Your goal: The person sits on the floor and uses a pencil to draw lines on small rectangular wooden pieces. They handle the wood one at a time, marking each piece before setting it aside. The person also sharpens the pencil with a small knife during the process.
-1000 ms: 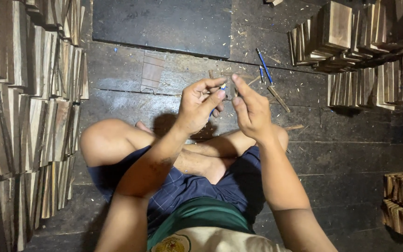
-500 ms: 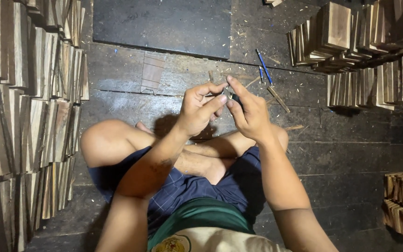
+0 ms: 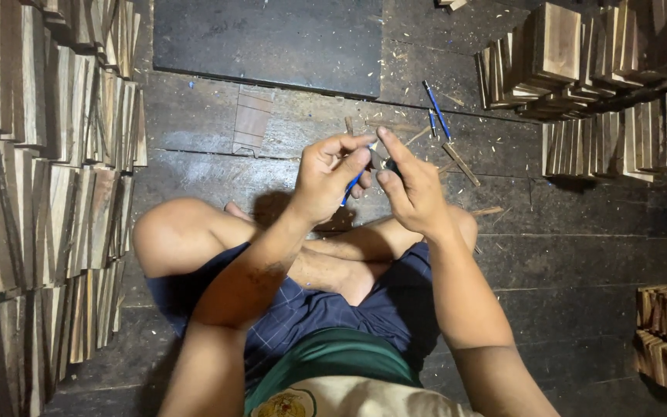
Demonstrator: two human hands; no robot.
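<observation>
- Nearest the camera, the person sits cross-legged on the dark plank floor (image 3: 580, 270), knees spread wide, so that both forearms can meet above the lap and the work sits close under the eyes.
- The left hand (image 3: 326, 181) is curled, thumb and forefinger pinched on a thin blue-handled tool (image 3: 353, 185) that slants down out of the fist; held short like this, its tip is probably easier to steer.
- The right hand (image 3: 414, 193) faces it, fingers pressed together around a small dark piece (image 3: 390, 164) at the fingertips (too small and too covered to say what it is). The two hands touch, each likely bracing the other.
- Just beyond the hands, on the floor, lie a blue pen-like stick (image 3: 437, 110), a few thin wooden slivers (image 3: 461, 164) and pale shavings, all within arm's reach.
- A flat brown wooden piece (image 3: 250, 123) lies left of them, at the edge of a dark slab (image 3: 272, 38).
- Farther out, wooden blocks (image 3: 40, 193) stand on edge in tight rows along the left, with more stacked blocks (image 3: 596, 69) at the far right, leaving a bare working patch between.
</observation>
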